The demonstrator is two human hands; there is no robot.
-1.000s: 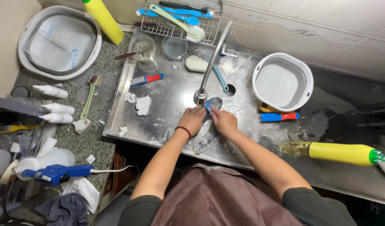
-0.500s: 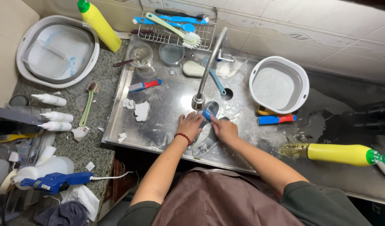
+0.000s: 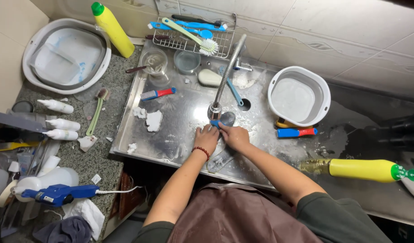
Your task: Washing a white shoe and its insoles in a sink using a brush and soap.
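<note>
Mid-rinse: left hand (image 3: 206,137) and right hand (image 3: 234,134) clenched on small round object (image 3: 227,119) beneath faucet head (image 3: 214,110), near sink (image 3: 180,112) front edge; suds remaining.

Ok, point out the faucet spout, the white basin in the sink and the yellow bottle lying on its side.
faucet spout (image 3: 226,74), head view, middle of the flexible metal neck.
white basin (image 3: 323,88), head view, right rim.
yellow bottle (image 3: 360,169), head view, middle of its body.
</note>
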